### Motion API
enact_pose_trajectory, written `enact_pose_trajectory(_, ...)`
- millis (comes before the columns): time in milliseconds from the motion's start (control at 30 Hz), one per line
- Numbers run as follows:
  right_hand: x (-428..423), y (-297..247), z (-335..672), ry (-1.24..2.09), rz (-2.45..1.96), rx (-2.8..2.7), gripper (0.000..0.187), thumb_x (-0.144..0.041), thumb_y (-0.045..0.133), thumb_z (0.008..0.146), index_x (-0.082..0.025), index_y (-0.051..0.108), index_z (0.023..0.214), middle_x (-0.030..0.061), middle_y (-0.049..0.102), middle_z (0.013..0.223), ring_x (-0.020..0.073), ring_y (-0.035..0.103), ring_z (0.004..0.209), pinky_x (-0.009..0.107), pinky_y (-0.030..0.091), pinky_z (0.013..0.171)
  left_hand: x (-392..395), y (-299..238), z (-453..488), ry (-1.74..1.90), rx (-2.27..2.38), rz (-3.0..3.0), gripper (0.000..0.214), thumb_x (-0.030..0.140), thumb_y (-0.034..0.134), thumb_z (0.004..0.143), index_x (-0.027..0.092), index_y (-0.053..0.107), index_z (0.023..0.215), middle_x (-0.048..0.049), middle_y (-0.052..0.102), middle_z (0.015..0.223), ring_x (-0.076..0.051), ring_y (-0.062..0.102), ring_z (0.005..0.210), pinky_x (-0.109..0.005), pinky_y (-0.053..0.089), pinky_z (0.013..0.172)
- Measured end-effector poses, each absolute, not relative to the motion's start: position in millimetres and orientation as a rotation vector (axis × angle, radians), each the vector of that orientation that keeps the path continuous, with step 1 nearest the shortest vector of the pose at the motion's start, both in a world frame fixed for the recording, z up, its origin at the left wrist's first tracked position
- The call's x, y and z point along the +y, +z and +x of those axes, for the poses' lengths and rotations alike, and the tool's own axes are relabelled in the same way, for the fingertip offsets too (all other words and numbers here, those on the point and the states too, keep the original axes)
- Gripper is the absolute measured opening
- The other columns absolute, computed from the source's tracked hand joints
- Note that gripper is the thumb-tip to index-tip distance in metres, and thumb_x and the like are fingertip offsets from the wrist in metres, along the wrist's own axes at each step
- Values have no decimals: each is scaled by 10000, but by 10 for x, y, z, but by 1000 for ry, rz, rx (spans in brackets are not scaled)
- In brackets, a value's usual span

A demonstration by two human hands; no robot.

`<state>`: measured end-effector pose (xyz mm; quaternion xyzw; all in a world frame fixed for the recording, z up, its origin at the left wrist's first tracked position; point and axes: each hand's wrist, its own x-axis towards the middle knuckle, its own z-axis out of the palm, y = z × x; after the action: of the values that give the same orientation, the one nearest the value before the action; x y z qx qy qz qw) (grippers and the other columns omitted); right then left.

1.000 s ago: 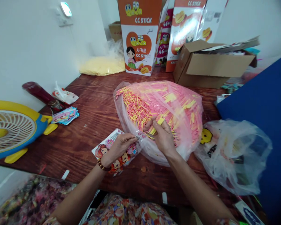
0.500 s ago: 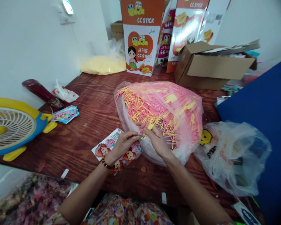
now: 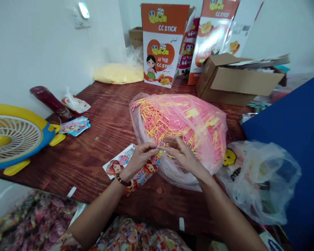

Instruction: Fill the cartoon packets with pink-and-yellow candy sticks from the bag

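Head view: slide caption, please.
Left hand and right hand at a printed packet near a plastic bag of pink and yellow sticks.

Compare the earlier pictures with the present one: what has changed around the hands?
The right hand has moved left, from over the sticks to the packet in the left hand; whether it still holds sticks is unclear. The left hand keeps its hold; bag and fan stay put.
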<state>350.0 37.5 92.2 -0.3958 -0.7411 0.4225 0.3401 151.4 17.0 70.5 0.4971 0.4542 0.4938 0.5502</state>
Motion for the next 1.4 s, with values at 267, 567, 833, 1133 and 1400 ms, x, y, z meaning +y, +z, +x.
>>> enact_pose_trajectory(267, 384, 1026, 3520, 1085, -994, -1931, 210, -360, 596, 912, -195, 690, 823, -6, 660, 731, 143, 584, 687, 252, 422, 656, 110, 732, 1532, 1383, 1141, 1235, 178, 334, 719, 789, 163, 768, 804, -27, 726, 804, -144, 616, 741, -250, 492, 719)
enact_pose_trajectory(567, 388, 1080, 3503, 835, -1007, -2007, 249, -355, 611, 912, -197, 726, 758, 14, 690, 729, 150, 601, 690, 260, 428, 673, 75, 729, 1598, 1409, 1186, 1306, 131, 276, 692, 813, 176, 775, 801, -33, 729, 834, -153, 635, 777, -257, 494, 747)
enact_pose_trajectory(833, 441, 958, 3484, 1070, -1074, -1743, 194, -353, 668, 846, -203, 755, 760, 12, 728, 721, 166, 650, 675, 262, 466, 631, 74, 714, 1572, 1460, 1189, 1173, 128, 294, 717, 808, 189, 789, 820, -21, 741, 853, -147, 634, 794, -252, 488, 753)
enact_pose_trajectory(1133, 409, 886, 3350, 1357, -1053, -1353, 181, -371, 714, 790, -201, 717, 729, 8, 716, 682, 176, 684, 657, 291, 531, 653, 50, 724, 1440, 1010, 1016, 939, 296, 317, 831, 683, 145, 739, 906, -13, 705, 797, -106, 605, 635, -243, 500, 658)
enact_pose_trajectory(1400, 447, 796, 3346, 1479, -1034, -1393, 264, -439, 709, 800, -201, 681, 912, 7, 706, 748, 157, 664, 686, 277, 510, 664, 46, 734, 1448, 1045, 1116, 1133, 246, 355, 760, 736, 145, 633, 752, 33, 574, 680, -90, 484, 598, -218, 406, 594)
